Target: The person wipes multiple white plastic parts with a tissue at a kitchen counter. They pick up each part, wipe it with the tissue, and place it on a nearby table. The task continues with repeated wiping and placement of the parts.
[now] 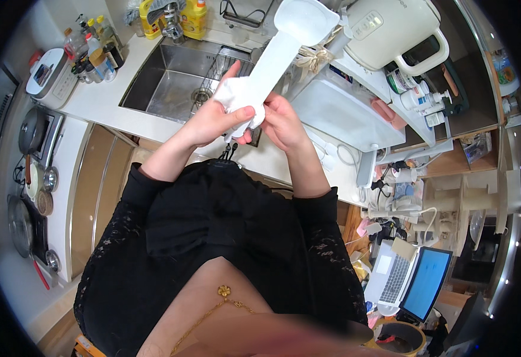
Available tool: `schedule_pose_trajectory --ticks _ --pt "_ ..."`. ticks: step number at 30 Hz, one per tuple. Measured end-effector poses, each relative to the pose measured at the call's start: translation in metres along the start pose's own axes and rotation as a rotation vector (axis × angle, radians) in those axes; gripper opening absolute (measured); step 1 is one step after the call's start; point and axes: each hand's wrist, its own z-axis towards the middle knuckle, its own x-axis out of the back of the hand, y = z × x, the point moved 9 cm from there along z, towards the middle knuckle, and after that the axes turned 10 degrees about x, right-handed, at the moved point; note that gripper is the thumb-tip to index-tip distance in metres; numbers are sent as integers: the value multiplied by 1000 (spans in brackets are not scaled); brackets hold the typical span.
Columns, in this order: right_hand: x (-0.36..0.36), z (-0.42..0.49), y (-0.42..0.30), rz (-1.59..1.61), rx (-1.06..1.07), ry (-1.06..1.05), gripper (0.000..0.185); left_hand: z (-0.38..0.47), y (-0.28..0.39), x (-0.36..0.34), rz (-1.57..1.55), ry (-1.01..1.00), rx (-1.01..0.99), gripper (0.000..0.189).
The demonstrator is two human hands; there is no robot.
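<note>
A white long-handled scoop (274,61) is tilted up over the sink's right side, its bowl end farthest from me. Around the lower end of its handle is a crumpled white cloth or paper (236,94). My left hand (211,118) grips the cloth and handle, thumb across the front. My right hand (283,122) pinches the wrapped end from the other side with its fingertips. The handle's covered end is hidden. Behind the hands lies the stainless steel sink (146,96), with a wire rack (216,67) inside.
Yellow jugs (193,20) and the faucet (171,26) stand behind the sink. Bottles (102,49) and a white appliance (51,78) are at the left. To the right are a white tray (345,111) and a cream appliance with a handle (390,31). A laptop (403,276) sits lower right.
</note>
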Motion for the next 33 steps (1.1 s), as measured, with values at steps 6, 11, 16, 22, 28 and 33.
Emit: schedule_pose_trajectory --ticks 6,11,16,22,28,33 --pt "27 4 -30 108 233 178 28 2 -6 16 -22 168 27 63" --pt "19 -25 -101 -1025 868 531 27 2 -7 20 48 203 -2 20" --pt "-46 17 -102 -1714 956 19 34 -10 2 10 152 221 -103 24" --pt "-69 30 -129 -1742 1102 65 31 -38 15 12 141 179 -205 26" --pt "-79 31 -154 -1842 1119 274 29 -61 24 29 248 116 -229 28" --pt "-122 23 -126 -1772 1343 -160 14 -74 26 40 239 114 -226 31"
